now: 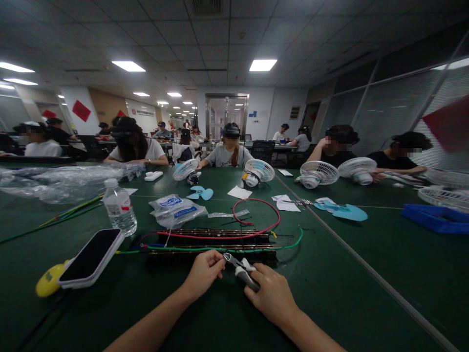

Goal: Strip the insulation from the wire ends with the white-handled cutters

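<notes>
My right hand (273,296) is closed round the grey handles of a small pair of pliers (240,268), whose jaws point left. My left hand (204,273) is pinched shut just at the plier tips, on something too thin to make out. Both hands hover near the table's front edge, right before a long dark terminal strip (212,240) lying crosswise. A red wire (256,203) loops up from the strip. A green wire (289,244) runs along it.
A phone (91,256) lies on a yellow object (47,283) at left, by a water bottle (119,205) and plastic bags (176,209). Small white fans (258,172) and blue blades (344,211) sit farther back, where several people work. A blue tray (436,217) lies at right.
</notes>
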`<action>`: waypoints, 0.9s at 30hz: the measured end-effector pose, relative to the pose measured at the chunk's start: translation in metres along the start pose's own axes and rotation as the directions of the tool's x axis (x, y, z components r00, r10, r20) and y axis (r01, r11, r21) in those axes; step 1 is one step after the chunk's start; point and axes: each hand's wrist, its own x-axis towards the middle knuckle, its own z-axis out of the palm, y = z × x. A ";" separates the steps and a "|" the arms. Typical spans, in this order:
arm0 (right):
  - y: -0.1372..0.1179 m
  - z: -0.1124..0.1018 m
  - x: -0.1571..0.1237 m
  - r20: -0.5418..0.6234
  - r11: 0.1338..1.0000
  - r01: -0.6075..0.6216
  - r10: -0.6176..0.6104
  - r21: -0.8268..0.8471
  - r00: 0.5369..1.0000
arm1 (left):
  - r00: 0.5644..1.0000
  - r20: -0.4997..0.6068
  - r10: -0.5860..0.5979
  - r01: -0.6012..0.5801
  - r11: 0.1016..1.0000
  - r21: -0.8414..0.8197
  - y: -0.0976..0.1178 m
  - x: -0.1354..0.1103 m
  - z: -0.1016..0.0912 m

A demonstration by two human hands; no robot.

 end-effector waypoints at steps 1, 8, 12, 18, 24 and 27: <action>0.000 -0.001 0.000 0.001 1.000 -0.001 0.001 -0.003 1.000 | 1.000 0.000 0.005 -0.005 1.000 -0.002 0.000 0.000 0.000; 0.004 0.002 0.001 -0.044 0.999 -0.011 0.013 0.043 0.999 | 1.000 0.000 0.022 -0.022 0.999 -0.032 0.001 0.000 -0.001; 0.007 0.005 0.001 -0.096 0.995 0.025 -0.016 0.094 0.995 | 1.000 0.007 0.029 -0.028 0.998 -0.059 0.002 -0.001 -0.002; 0.006 0.006 0.000 -0.108 0.990 0.062 -0.048 0.128 0.993 | 0.999 0.048 0.021 -0.016 0.995 -0.102 0.006 -0.002 -0.001; 0.005 0.008 -0.001 -0.095 0.988 0.087 -0.076 0.125 0.993 | 0.997 0.080 0.005 0.005 0.991 -0.134 0.007 -0.003 -0.001; 0.006 0.009 -0.001 -0.104 0.988 0.097 -0.085 0.122 0.991 | 0.996 0.086 -0.002 0.014 0.991 -0.136 0.007 -0.003 -0.001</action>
